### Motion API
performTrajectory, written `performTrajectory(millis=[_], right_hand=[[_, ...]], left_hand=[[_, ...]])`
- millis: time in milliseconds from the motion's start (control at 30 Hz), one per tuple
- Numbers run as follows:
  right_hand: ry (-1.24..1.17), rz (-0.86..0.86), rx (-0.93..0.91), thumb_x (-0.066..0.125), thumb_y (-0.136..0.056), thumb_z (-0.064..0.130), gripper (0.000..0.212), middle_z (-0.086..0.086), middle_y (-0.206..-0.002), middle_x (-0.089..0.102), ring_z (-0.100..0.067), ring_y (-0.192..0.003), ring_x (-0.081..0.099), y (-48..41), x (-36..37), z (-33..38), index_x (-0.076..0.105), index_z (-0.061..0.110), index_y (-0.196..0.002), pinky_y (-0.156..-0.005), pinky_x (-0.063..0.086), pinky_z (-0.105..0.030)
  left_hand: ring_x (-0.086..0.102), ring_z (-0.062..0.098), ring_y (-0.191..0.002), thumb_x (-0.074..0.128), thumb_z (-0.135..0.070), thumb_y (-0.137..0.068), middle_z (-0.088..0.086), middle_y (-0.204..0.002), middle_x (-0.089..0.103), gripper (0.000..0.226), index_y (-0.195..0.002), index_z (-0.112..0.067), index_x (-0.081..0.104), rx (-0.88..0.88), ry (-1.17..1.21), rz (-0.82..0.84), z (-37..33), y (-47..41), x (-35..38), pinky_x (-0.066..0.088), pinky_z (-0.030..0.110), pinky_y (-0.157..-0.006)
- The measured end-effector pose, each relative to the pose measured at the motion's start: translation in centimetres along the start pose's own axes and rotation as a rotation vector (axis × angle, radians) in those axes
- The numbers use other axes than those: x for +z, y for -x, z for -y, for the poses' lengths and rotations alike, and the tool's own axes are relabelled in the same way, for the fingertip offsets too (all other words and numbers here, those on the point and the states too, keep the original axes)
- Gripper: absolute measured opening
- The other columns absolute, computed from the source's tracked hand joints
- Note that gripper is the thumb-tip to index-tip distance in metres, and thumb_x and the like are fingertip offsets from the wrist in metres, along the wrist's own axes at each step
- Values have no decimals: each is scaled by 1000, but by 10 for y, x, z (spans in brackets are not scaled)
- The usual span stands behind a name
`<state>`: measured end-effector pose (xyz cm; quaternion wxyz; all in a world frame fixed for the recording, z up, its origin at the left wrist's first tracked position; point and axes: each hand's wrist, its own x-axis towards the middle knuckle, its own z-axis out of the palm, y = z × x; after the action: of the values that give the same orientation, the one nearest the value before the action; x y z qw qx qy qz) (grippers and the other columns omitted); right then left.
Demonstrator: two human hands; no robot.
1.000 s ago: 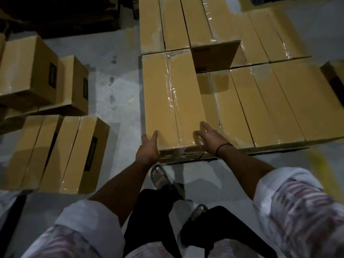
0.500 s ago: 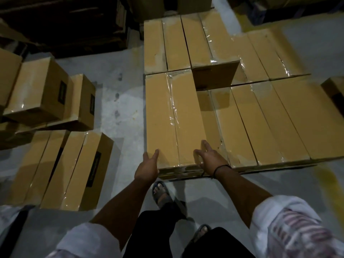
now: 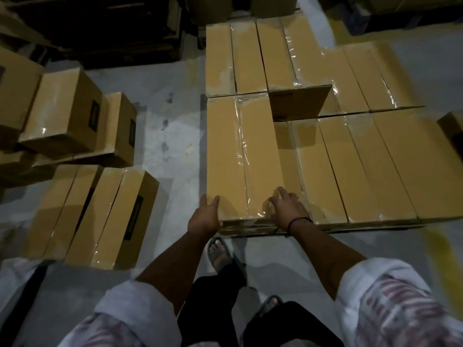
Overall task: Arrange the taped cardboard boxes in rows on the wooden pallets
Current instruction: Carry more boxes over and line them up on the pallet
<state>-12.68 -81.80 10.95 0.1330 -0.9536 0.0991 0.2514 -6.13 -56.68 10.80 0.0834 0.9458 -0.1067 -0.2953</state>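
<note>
Taped box [image 3: 240,159] lay between the hands, atop the lower row [image 3: 350,171]. Left hand [image 3: 204,217] pressed its corner, open. Right hand [image 3: 288,209] had shifted onto its top, fingers spread, gripping nothing. Placement judged nearly settled.

Nothing is legible; the dark labels [image 3: 134,217] on the floor boxes [image 3: 110,216] are too blurred

The concrete floor [image 3: 162,146] bears a low pallet [image 3: 250,228] packed with taped boxes [image 3: 350,166], with loose boxes [image 3: 100,216] lying to its left.
</note>
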Motion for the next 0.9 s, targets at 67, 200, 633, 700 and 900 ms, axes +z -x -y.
performTrajectory(millis=[67, 200, 633, 700, 900], right_hand=[[0, -6, 6, 64, -96, 31, 55, -10, -165, 18, -37, -140, 32, 12, -13, 10, 46, 24, -147, -112, 40, -50], [-30, -26, -33, 57, -99, 39, 54, -11, -163, 24, -37, -139, 35, 49, -40, 45, 46, 21, -148, -111, 40, -49], [-174, -19, -337, 59, -97, 37, 52, -8, -160, 32, -33, -140, 38, 133, -69, 191, 50, 21, -146, -114, 37, -42], [-167, -12, -351, 59, -97, 39, 54, -7, -160, 32, -32, -140, 38, 133, -70, 206, 49, 21, -147, -115, 36, -39], [-189, -43, -352, 60, -97, 42, 54, -10, -155, 40, -30, -139, 42, 115, -61, 267, 53, 18, -144, -114, 37, -38]], left_hand=[[51, 33, -136, 67, -23, -97, 11, -170, 8, 73, -159, -28, 29, 31, 13, -107, -3, 19, -16, 49, 40, -104], [53, 31, -134, 66, -28, -98, 5, -170, 16, 60, -152, -26, 42, 8, 89, -231, -3, 74, -45, 53, 43, -100], [68, 26, -109, 65, -41, -94, 0, -160, 40, 34, -123, -24, 69, -79, 136, -351, 96, 219, -61, 56, 36, -84], [67, 24, -110, 65, -41, -95, -1, -158, 43, 34, -123, -23, 70, -110, 168, -339, 115, 231, -61, 53, 33, -87], [64, 23, -119, 61, -41, -97, 2, -155, 47, 34, -124, -22, 68, -153, 250, -296, 179, 242, -72, 47, 30, -97]])
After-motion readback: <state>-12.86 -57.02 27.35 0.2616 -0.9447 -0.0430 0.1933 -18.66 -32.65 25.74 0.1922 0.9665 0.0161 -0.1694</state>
